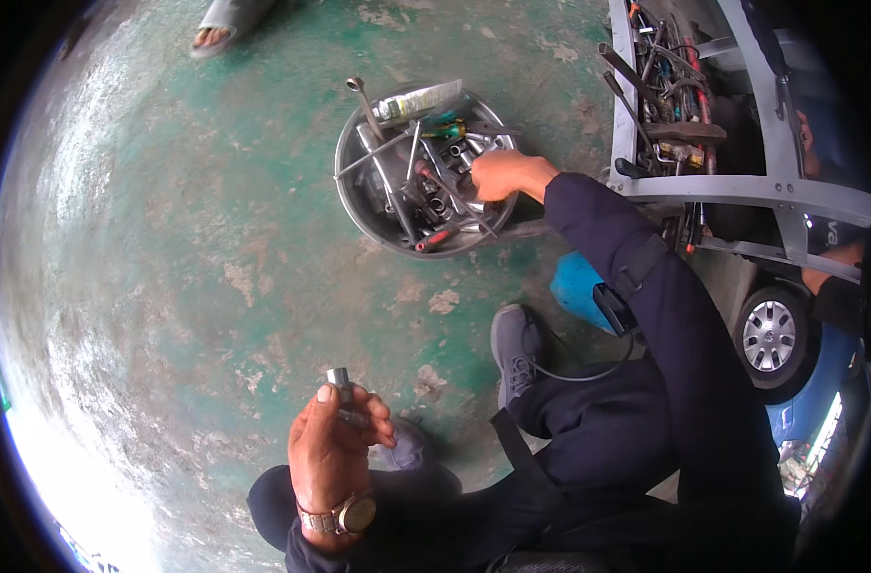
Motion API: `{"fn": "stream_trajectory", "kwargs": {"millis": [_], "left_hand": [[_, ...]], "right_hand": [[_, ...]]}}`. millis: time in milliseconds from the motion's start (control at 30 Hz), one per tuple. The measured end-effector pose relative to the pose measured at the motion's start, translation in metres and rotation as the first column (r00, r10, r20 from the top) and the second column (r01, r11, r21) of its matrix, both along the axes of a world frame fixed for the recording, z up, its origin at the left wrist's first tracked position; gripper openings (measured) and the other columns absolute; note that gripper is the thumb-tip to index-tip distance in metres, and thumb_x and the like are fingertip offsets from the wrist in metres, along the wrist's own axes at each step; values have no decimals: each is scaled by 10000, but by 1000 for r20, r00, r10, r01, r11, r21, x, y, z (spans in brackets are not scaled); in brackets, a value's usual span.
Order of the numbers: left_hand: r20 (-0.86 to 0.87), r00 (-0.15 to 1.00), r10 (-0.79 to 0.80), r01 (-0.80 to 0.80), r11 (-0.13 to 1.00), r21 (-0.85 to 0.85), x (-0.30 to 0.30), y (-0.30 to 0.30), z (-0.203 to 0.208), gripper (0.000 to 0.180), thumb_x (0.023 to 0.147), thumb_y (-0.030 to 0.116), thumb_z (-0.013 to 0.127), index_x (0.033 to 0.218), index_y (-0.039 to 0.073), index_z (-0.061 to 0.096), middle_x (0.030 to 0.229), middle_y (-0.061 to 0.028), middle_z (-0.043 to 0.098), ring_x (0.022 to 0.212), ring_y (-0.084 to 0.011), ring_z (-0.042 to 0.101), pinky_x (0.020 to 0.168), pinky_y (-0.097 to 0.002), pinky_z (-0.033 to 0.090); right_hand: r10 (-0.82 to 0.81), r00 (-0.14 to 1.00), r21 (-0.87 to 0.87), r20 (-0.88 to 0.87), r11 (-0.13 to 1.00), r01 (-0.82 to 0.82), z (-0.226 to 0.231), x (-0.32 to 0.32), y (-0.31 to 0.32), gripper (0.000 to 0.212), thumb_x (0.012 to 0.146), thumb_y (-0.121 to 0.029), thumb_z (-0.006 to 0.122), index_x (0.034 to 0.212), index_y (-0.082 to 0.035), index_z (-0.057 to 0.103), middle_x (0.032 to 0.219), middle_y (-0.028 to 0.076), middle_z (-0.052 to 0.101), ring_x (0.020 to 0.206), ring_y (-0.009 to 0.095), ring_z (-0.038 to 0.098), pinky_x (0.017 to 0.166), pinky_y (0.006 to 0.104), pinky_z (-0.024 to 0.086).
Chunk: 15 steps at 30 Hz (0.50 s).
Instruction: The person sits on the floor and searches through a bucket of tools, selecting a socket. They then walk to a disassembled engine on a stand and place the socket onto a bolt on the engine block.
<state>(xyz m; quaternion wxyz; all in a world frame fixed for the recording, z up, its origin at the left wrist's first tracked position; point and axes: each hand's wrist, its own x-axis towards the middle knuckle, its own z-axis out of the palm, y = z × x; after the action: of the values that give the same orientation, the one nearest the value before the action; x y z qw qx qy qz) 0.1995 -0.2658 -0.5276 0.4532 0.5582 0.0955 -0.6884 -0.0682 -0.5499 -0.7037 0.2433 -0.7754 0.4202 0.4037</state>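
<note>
My left hand (332,435) is closed around a silver metal socket (337,376), whose end stands up past the thumb. Another metal piece (353,417) shows between the curled fingers; its kind is unclear. Up ahead, my right hand (502,175) reaches over the right rim of a round metal basin (351,212). Its fingers are curled down among the tools, and their tips are hidden. Inside the basin lie several loose sockets (462,153), a cross-shaped wrench (378,155), a green-handled screwdriver (445,129), a red-handled tool (435,239) and a whitish tube (421,99). A ratchet-like tool (356,86) leans out over the far edge.
At right stands a grey metal rack (722,188) heaped with hand tools (679,86). Beyond it are a car wheel (770,334) and blue bodywork. A blue object (581,291) sits beside my right shoe (515,349). Another person's foot (212,38) shows at far left on the worn green floor (216,239).
</note>
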Motion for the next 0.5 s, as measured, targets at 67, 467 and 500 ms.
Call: {"fn": "stream_trajectory", "kwargs": {"millis": [67,467,500], "left_hand": [[5,1000,-11,11,1000,0,-1,-1,0,357,966,318,525,955,-34,582,779,-186,640,638,-261,630,577,-344,521],[30,999,-33,33,999,-13,-5,-3,1,331,969,296,525,954,-30,584,784,-181,644,637,-257,630,577,-336,517],[31,999,-35,35,999,-14,-5,-3,1,329,969,294,526,953,-30,586,785,-180,645,636,-256,630,577,-335,517]], "right_hand": [[-61,993,55,97,997,56,1,-8,-6,278,745,-198,645,931,-4,716,895,203,691,873,337,665,739,428,510],[-588,762,426,269,783,454,6,-42,-19,242,803,-260,680,917,-48,708,753,50,640,689,159,610,555,310,476],[-643,709,460,288,743,486,8,-44,-18,241,805,-257,676,920,-48,707,754,52,640,695,163,622,561,307,484]]}}
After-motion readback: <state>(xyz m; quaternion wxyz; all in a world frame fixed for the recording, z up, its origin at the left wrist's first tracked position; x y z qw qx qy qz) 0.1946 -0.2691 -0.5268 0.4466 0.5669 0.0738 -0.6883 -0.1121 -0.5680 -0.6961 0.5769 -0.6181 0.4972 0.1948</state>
